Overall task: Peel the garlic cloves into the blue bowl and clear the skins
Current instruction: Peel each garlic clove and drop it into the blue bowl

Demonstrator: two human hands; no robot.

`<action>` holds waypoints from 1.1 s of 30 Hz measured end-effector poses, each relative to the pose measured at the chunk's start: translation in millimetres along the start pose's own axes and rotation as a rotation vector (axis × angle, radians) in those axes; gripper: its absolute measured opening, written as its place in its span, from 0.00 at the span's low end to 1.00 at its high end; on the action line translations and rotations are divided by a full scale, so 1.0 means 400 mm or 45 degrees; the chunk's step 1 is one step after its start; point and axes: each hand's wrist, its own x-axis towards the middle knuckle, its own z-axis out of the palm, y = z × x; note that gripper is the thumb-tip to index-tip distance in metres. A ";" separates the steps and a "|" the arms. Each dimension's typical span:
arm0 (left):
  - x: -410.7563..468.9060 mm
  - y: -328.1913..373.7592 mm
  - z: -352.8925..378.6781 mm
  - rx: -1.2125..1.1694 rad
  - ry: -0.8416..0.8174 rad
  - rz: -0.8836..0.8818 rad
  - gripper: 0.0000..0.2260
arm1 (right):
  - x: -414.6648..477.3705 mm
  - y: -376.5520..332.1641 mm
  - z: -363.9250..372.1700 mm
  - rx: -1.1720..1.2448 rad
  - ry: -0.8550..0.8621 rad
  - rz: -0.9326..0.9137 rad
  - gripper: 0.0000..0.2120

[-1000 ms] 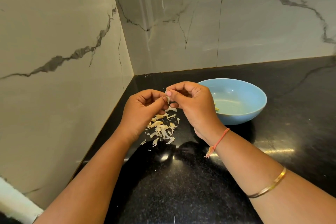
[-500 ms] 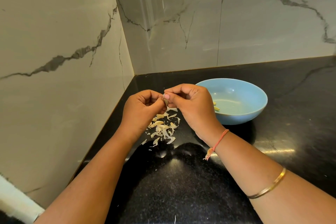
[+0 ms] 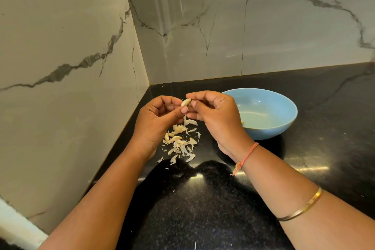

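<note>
A pale garlic clove (image 3: 186, 102) is held between both hands above the black counter. My left hand (image 3: 157, 123) pinches its lower end with thumb and fingers, and my right hand (image 3: 218, 121) pinches its upper end with curled fingers. Below the hands lies a loose heap of papery garlic skins (image 3: 180, 142) on the counter. The blue bowl (image 3: 280, 119) stands just right of my right hand, which hides its left rim. A small yellowish bit shows inside the bowl near my right hand.
The black stone counter (image 3: 213, 209) runs into a corner between two marble-look walls (image 3: 60, 67), close on the left and behind. A stray skin flake (image 3: 195, 245) lies near the counter's front edge.
The clove, hidden between the fingertips before, now shows as a pale oval between both hands. The hands have stayed over the skin heap with only small finger shifts.
</note>
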 end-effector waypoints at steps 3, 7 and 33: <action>0.003 0.000 -0.001 0.008 0.035 0.026 0.11 | 0.000 -0.002 0.000 0.024 -0.007 0.029 0.12; 0.004 -0.003 -0.002 0.062 0.041 0.051 0.12 | -0.002 -0.007 -0.001 0.075 -0.020 0.077 0.10; -0.001 -0.003 -0.005 -0.104 -0.074 -0.038 0.09 | -0.005 -0.005 0.002 -0.031 -0.009 -0.051 0.03</action>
